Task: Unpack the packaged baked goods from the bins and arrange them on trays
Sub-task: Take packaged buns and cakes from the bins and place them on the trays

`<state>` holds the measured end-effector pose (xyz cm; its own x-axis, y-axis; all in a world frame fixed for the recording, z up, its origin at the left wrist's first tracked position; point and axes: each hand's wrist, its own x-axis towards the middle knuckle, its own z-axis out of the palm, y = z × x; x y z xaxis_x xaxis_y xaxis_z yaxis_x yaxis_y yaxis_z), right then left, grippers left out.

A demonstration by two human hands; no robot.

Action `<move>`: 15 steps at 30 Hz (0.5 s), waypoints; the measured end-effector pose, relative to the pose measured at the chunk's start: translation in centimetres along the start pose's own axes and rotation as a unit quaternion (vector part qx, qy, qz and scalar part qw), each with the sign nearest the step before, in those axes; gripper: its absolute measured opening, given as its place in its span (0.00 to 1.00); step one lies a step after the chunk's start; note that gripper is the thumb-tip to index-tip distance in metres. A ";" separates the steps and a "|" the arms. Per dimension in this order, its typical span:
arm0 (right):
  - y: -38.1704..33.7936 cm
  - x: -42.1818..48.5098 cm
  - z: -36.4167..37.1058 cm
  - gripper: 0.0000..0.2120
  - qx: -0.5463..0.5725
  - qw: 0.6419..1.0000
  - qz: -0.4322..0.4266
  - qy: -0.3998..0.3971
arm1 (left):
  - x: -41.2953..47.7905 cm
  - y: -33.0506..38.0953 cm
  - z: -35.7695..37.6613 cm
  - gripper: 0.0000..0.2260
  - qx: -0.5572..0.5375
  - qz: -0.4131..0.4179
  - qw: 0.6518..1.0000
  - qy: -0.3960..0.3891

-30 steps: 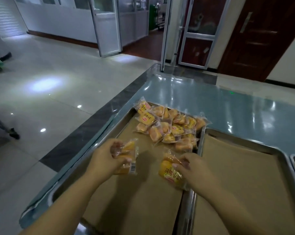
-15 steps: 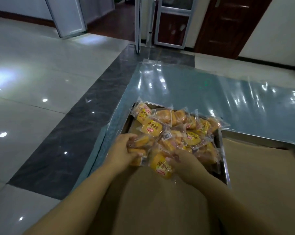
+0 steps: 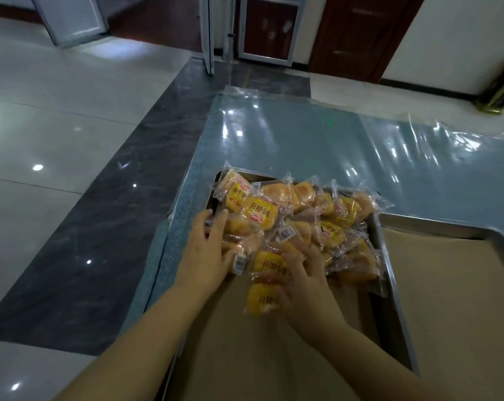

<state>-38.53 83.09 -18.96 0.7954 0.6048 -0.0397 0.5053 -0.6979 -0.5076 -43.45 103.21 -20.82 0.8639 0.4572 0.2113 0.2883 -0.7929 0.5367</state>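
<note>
Yellow packets [image 3: 259,212] piled, left hand [image 3: 204,259] now flat against them, right hand [image 3: 305,287] seemingly still gripping one

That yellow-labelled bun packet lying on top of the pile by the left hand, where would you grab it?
Pinch the yellow-labelled packet across its plump middle, coming straight down from above. It lies label-up atop the pile with neighbours crowding its sides. The left hand lies open beside it; the right hand grips a nearer packet.
</note>
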 end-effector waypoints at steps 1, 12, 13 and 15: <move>0.2 -0.1 0.2 0.29 -0.009 1.000 -0.002 -0.010 | 0.0 0.0 0.2 0.34 0.004 0.009 1.000 -0.008; -0.4 2.8 0.8 0.30 -0.103 0.994 0.030 -0.015 | 3.8 0.4 1.1 0.33 0.051 -0.023 0.995 -0.087; -0.5 2.7 0.7 0.30 -0.114 0.993 0.034 -0.016 | 3.8 0.4 1.0 0.34 0.056 -0.025 0.994 -0.086; -0.6 2.4 0.1 0.30 -0.131 0.991 0.031 -0.010 | 3.2 0.5 0.5 0.35 0.057 -0.038 0.994 -0.081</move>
<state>-36.99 85.00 -18.82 0.8219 0.5637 -0.0822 0.5279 -0.8078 -0.2624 -40.32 104.09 -20.25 0.8904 0.4539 0.0344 0.3923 -0.8035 0.4477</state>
